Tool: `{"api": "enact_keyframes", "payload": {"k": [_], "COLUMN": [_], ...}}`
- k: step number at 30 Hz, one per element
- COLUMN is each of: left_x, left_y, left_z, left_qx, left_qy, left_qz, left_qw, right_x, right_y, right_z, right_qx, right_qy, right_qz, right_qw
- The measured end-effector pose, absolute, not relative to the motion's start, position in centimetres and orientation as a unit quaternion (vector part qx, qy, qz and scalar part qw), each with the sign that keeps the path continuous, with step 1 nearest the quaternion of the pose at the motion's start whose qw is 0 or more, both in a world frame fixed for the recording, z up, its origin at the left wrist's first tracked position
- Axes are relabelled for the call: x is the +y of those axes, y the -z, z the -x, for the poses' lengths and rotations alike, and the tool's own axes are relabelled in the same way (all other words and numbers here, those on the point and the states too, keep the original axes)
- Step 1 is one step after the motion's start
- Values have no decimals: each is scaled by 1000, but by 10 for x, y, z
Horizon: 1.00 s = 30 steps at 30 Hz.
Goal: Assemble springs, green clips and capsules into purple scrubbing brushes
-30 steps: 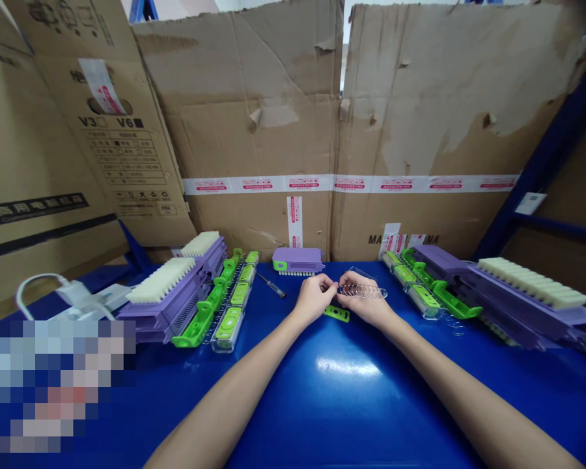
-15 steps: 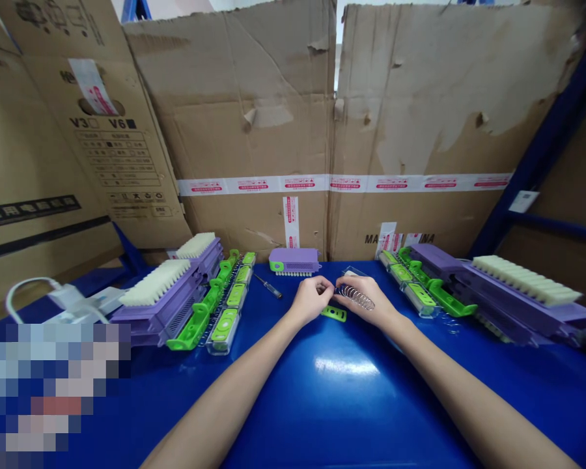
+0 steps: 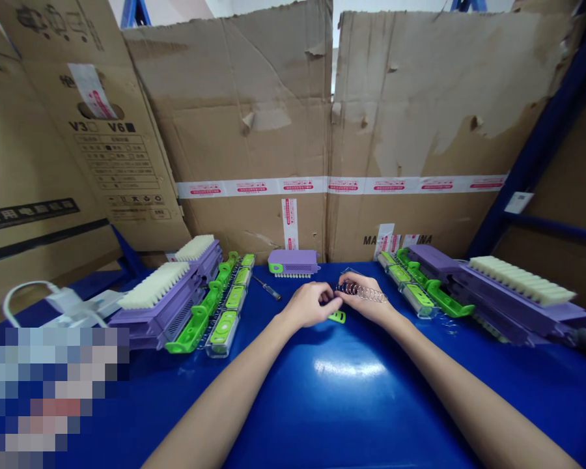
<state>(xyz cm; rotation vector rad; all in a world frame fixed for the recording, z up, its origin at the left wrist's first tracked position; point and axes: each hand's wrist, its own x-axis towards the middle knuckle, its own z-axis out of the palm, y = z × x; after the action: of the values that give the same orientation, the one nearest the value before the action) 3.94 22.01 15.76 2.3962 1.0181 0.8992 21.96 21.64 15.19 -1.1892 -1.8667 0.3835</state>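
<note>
My right hand (image 3: 371,299) is closed on a metal coil spring (image 3: 366,292), which lies stretched along the top of the hand towards the wrist. Close beside it is my left hand (image 3: 308,305). Its fingers are bent, with a gap between them and the thumb, and the thumb tip reaches to the right fingertips. I see nothing held in it. Under the hands lies a flat bright green plate with slots (image 3: 338,317), partly hidden by them. Behind the right hand, the edge of a clear part (image 3: 351,271) shows, mostly covered.
A screwdriver (image 3: 267,287) and a purple brush unit (image 3: 293,262) lie further back. At left stand purple brush units (image 3: 151,306), a green bracket (image 3: 202,312) and a clear-cased strip (image 3: 229,309). Similar purple units (image 3: 508,299) stand at right. Cardboard (image 3: 254,143) walls the back.
My left thumb and fingers have moved apart from their pinch near the spring's end, and the thumb now reaches to the right fingers. The spring's free end extends slightly further right.
</note>
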Motion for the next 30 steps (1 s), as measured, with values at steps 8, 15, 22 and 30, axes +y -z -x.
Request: {"api": "enact_keyframes", "payload": {"k": [8, 15, 22, 30], "left_x": [217, 217, 218, 223], "left_y": [-159, -161, -161, -157], "left_z": [-39, -40, -42, -39], "left_qx": [338, 325, 343, 383], "left_qy": [-179, -148, -150, -154], "left_qz": [-921, -930, -923, -909], "left_qw": [-66, -87, -84, -58], "right_x": [221, 216, 216, 215], "right_y": [-143, -147, -147, -145], "right_z": [-219, -211, -208, -208], "right_qx": [-658, -617, -568, -587], "right_qy": [-285, -338, -389, -392], "right_qz": [481, 479, 481, 463], "right_qw": [505, 525, 543, 536]}}
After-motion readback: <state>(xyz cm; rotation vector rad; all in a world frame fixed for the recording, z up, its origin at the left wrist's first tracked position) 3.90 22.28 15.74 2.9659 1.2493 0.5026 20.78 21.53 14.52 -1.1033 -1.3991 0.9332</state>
